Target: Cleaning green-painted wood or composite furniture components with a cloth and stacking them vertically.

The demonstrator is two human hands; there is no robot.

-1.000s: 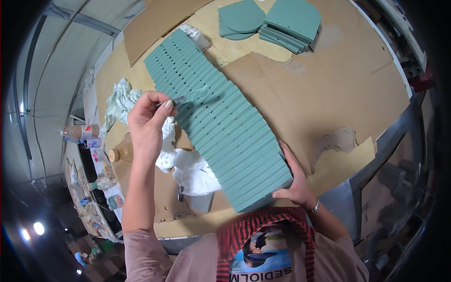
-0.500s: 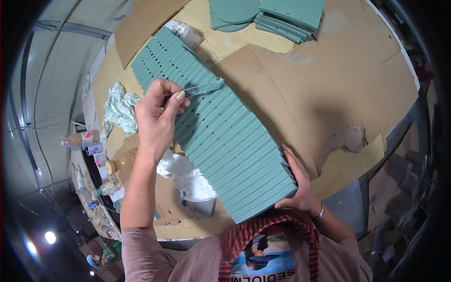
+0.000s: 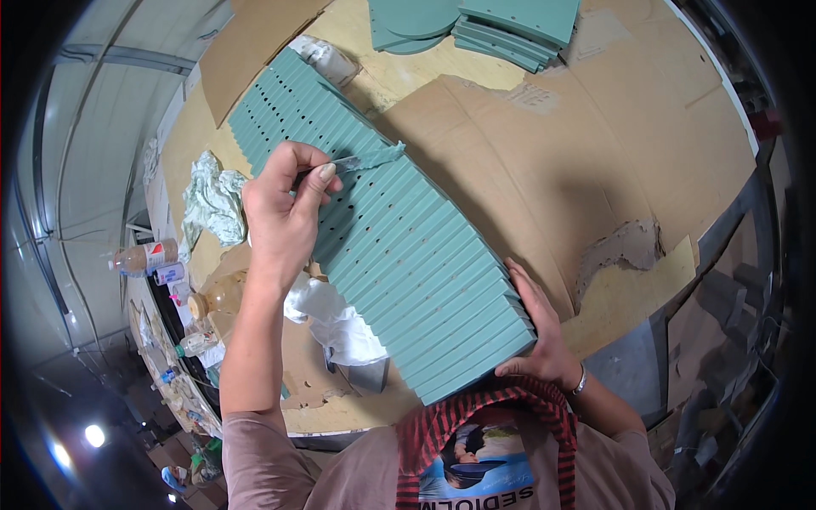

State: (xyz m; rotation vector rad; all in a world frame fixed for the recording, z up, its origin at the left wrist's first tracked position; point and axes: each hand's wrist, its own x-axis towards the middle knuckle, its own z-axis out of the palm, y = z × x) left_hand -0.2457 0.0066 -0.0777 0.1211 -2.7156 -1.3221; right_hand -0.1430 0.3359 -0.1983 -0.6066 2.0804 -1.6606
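Observation:
A long row of green slats (image 3: pixel 425 280), set on edge and dotted with small holes, lies diagonally across the table. Over its middle, my left hand (image 3: pixel 289 195) pinches a thin tool (image 3: pixel 345 164) with a greyish blade between thumb and fingers. From the blade's end a ragged, green-coated strip (image 3: pixel 378 155) reaches toward the row's right edge; I cannot tell whether it is cloth or bristle. My right hand (image 3: pixel 548 344) grips the near right corner of the row, fingers along the side and thumb at the near end.
Green panels (image 3: pixel 518 30) are stacked at the far side. Torn cardboard (image 3: pixel 510 161) covers the table at right. On the left lie a crumpled pale cloth (image 3: pixel 212 200), white paper (image 3: pixel 344 327) and several bottles (image 3: pixel 146 256). A white wrapped bundle (image 3: pixel 325 59) touches the row's far end.
The view has shifted slightly, so the row's far end and the green panels appear a little further up and left. Both hands keep their holds, and the tool has barely moved.

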